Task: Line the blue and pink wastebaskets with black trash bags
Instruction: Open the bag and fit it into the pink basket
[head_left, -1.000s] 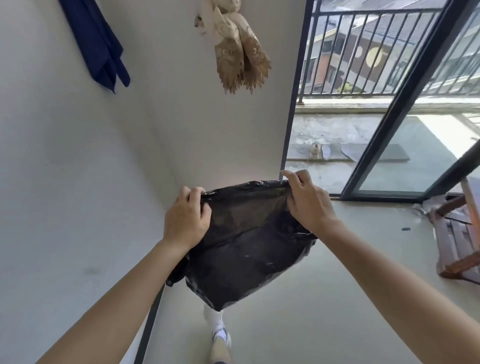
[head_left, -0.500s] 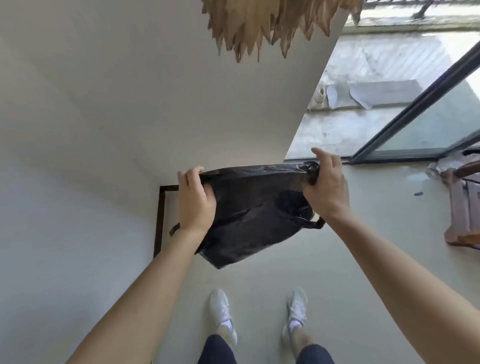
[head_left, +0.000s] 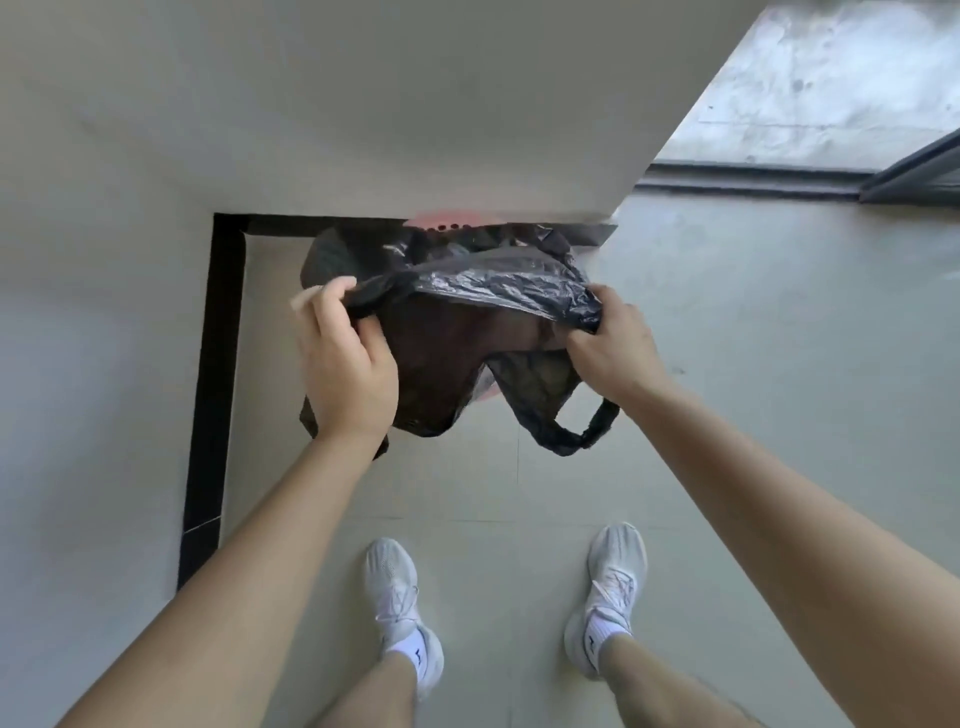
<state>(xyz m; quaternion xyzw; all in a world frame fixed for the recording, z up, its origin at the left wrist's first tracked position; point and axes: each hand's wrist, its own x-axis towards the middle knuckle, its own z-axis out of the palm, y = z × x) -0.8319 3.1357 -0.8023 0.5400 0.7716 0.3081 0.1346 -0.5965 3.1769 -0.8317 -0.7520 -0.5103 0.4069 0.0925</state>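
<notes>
Pale tiled floor (head_left: 727, 364) in a room corner

The floor is light grey with thin tile joints, and a black skirting strip (head_left: 213, 384) runs along its left and far edges. Two white sneakers stand on it, the left shoe (head_left: 392, 587) and the right shoe (head_left: 613, 571) apart. A pink wastebasket (head_left: 441, 222) stands near the far wall, mostly hidden.

hidden: pink wastebasket (head_left: 441, 222) mostly behind black trash bag (head_left: 483, 312) at 12 o'clock | cut off: both legs at 6 o'clock
</notes>
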